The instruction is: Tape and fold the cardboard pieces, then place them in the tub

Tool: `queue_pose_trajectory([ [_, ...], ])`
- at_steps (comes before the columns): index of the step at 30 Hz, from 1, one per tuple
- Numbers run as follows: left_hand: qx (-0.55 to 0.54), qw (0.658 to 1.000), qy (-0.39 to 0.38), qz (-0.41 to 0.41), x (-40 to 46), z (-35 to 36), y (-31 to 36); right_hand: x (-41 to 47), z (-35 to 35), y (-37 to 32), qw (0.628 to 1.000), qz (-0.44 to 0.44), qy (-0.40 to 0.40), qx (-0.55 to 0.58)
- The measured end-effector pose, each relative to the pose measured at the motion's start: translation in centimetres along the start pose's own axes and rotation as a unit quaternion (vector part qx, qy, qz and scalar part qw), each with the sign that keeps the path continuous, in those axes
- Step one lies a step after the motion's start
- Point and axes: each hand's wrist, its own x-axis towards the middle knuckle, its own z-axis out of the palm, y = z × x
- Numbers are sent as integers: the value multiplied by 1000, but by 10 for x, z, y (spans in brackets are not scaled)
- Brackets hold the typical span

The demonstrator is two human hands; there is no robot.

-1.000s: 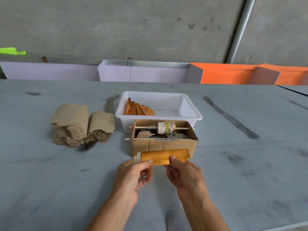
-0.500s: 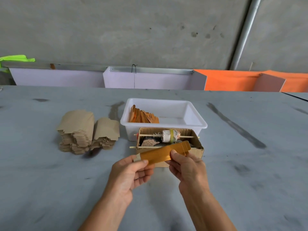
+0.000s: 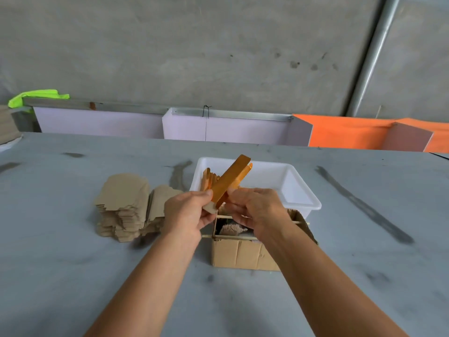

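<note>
Pinched at its near lower end by both left hand (image 3: pixel 188 212) and right hand (image 3: pixel 255 210), folded glossy orange cardboard strip (image 3: pixel 229 181) slanting up-right, far end over white plastic tub (image 3: pixel 300 190) just beyond.

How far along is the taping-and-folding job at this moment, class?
Done: several folded orange pieces stand in the white tub. In hand: left hand and right hand hold one folded piece above it. Left: the stack of flat cardboard blanks.
</note>
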Motion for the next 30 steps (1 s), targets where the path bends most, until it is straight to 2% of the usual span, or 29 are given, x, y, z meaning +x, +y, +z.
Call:
queue_pose_trajectory([
  [3,28,999,4,23,16,14,2,22,11,-3,997,-40,48,-53],
  [6,155,984,2,92,35,24,0,55,13,-13,989,-45,95,-105],
  [9,332,920,-5,209,53,29,-2,91,3,-20,985,-26,98,-137],
  [11,434,863,-14,258,65,31,-3,111,-9,-21,983,-16,83,-161],
  [13,486,826,-36,284,76,31,-6,131,-20,-18,970,-5,105,-219],
  [16,487,819,-72,295,88,31,-14,151,-29,-10,921,9,174,-349],
  [18,491,816,-73,297,92,31,-19,159,-31,-4,897,10,190,-399],
  [23,521,799,-68,293,98,33,-21,168,-27,3,855,13,167,-491],
  [27,518,798,-71,300,96,30,-23,164,-24,6,801,19,109,-589],
  [30,489,804,-52,334,88,22,-21,154,-12,3,769,-60,103,-628],
])
